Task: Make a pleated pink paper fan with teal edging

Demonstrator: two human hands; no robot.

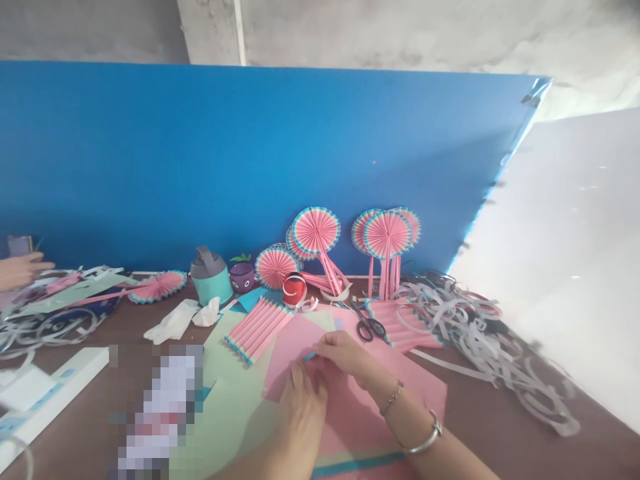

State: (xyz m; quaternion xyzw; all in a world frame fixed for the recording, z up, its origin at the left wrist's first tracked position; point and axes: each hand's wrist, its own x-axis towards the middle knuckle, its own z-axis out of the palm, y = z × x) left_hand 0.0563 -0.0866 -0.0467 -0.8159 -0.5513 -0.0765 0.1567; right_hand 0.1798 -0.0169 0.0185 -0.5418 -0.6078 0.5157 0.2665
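My left hand (303, 410) lies on a pink paper sheet (350, 400) on the brown table, fingers pressed down and closed along a fold. My right hand (345, 353), with bracelets on the wrist, pinches the sheet's edge just above the left hand, where a bit of blue trim shows. A pleated pink strip with blue ends (257, 327) lies to the left of my hands. Black scissors (369, 327) rest just beyond my right hand.
Finished pink paper fans (316, 231) (387, 235) lean against a blue board (200, 160). A red tape roll (295, 291), a teal container (211, 279) and a purple pot (243, 275) stand behind. Curled white paper strips (480, 333) pile at right. Another person's hand (20, 270) is at far left.
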